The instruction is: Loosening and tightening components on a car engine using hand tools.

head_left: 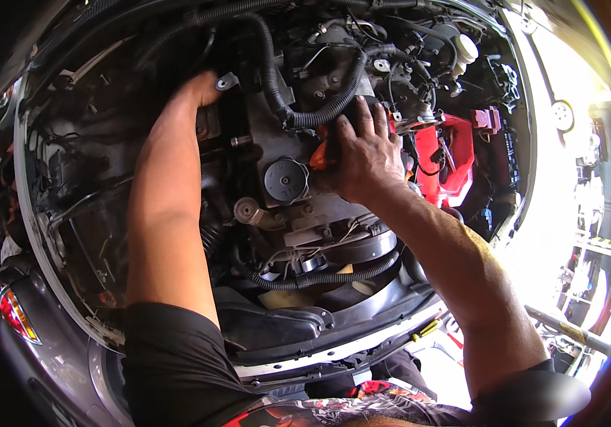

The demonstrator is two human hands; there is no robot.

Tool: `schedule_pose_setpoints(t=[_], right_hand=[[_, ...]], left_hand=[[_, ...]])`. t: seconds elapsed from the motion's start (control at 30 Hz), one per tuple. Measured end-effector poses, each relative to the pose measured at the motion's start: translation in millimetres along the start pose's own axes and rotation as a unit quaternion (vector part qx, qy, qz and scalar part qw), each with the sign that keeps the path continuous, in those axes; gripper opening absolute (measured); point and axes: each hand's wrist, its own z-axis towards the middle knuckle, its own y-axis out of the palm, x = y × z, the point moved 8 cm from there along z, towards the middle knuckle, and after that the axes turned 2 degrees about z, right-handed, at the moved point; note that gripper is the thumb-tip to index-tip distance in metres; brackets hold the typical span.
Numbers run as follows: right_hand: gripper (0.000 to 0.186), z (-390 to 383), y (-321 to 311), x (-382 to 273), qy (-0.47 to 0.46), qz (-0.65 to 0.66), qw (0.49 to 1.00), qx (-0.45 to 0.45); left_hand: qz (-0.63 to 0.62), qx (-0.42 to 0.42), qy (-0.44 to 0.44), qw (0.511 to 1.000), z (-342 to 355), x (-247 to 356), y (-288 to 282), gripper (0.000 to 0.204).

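My left arm reaches deep into the far left of an engine bay. Only the back of my left hand (pixel 204 88) shows, beside a metal bracket (pixel 227 81); its fingers are hidden among dark parts. My right hand (pixel 371 158) rests on top of the engine, its fingers stretched out and slightly spread, its thumb out of sight. Beside that hand an orange piece (pixel 318 155), too covered to name, pokes out. A thick black corrugated hose (pixel 327 112) curves just beyond its fingertips. Between my arms sits a round black oil filler cap (pixel 286 180) on the engine cover.
To the right of my right hand is a red plastic tray (pixel 455 160) with a tool in it. A fan shroud (pixel 262 320) and another corrugated hose (pixel 305 279) cross the near side. A yellow-handled tool (pixel 426 330) lies at the front edge. A grey car (pixel 63 349) stands at left.
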Motion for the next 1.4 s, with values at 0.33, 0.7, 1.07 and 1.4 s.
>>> schedule_pose_setpoints(t=[0.33, 0.7, 1.07, 1.4], right_hand=[[0.101, 0.2, 1.2, 0.3, 0.001, -0.009, 1.0, -0.004], [0.103, 0.4, -2.1, -3.0, -0.002, -0.001, 1.0, -0.002], [0.101, 0.8, -3.3, -6.8, -0.007, 0.002, 1.0, 0.001], [0.1, 0.1, 0.1, -0.9, 0.003, -0.001, 1.0, -0.008]], left_hand=[[0.015, 0.027, 0.036, 0.999, 7.5, -7.9, 1.6, 0.038], [0.041, 0.022, 0.037, 0.998, 9.8, -15.0, 5.2, 0.036], [0.049, 0.056, 0.068, 0.995, 2.9, -19.0, -3.7, 0.04], [0.023, -0.002, 0.04, 0.999, -1.8, -2.4, -0.8, 0.039]])
